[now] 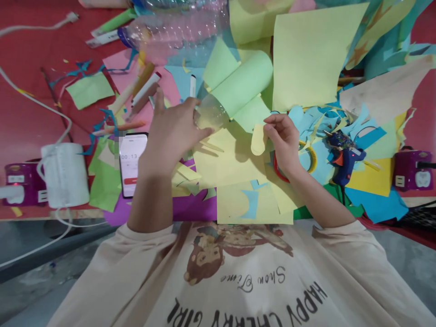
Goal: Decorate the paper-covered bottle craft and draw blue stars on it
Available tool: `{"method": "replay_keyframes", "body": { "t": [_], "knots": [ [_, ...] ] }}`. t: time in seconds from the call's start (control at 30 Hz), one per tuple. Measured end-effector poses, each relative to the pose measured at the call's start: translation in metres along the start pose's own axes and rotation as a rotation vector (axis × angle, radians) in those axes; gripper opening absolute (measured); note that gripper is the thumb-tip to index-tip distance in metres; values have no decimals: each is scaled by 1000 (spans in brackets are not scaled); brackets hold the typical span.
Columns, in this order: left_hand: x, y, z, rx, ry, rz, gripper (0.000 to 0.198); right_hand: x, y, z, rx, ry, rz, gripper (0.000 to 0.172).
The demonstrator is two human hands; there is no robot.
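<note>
My left hand (173, 129) is closed around a clear plastic piece (208, 116) that looks like the cut end of a bottle, held just above the table. My right hand (284, 138) pinches a small rounded cut-out of yellow paper (259, 140) beside it. Below both hands lie yellow paper sheets (235, 168). A roll of light green paper (243, 84) lies right behind the clear piece.
A phone (131, 163) showing a timer lies left of my left hand. A blue glue gun (344, 156) and red scissors (281, 172) rest to the right. A clear plastic bottle (177, 29), pens, a white charger (64, 175) with cables and several coloured paper scraps cover the red table (30, 63).
</note>
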State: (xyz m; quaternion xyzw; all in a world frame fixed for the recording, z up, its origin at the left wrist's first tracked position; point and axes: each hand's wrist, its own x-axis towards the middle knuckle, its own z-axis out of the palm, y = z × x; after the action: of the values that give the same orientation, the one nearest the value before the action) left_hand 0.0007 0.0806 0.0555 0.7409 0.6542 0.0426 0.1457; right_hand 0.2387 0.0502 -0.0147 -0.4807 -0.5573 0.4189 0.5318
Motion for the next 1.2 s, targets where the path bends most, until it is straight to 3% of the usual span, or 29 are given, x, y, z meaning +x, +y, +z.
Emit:
{"method": "replay_keyframes", "body": {
  "t": [0.1, 0.2, 0.4, 0.53, 0.63, 0.7, 0.77, 0.83, 0.93, 1.07, 1.2],
  "knots": [
    [-23, 5, 4, -9, 15, 4, 54, -1, -2, -1, -11, 26, -45, 16],
    [-49, 17, 15, -62, -67, -62, 69, -1, -6, -4, -43, 52, -92, 13],
    [-92, 52, 33, -52, 26, -83, 74, 0, -13, -9, -61, 11, -158, 10],
    [-105, 70, 29, -73, -147, -116, 78, -1, -17, -8, -58, -51, -153, 14],
    [-106, 71, 20, -17, -292, -164, 72, -1, -18, -6, -61, -85, -123, 15],
    [-102, 65, 15, 19, -266, -104, 53, -1, -17, -6, -79, -94, -102, 15],
    [-93, 56, 13, -14, -108, 100, 27, 0, -16, -7, -97, -108, -74, 16],
    [-79, 46, 15, -130, 6, 328, 16, 2, -16, -7, -106, -129, -48, 16],
    [-51, 34, 20, -244, 68, 434, 22, 0, -20, -8, -125, -154, -22, 17],
    [-11, 26, 25, -348, 87, 385, 40, -20, -40, -12, -191, -198, -55, 19],
    [21, 26, 31, -415, 47, 355, 65, -52, -59, -10, -162, -436, -259, 20]
  ]
}}
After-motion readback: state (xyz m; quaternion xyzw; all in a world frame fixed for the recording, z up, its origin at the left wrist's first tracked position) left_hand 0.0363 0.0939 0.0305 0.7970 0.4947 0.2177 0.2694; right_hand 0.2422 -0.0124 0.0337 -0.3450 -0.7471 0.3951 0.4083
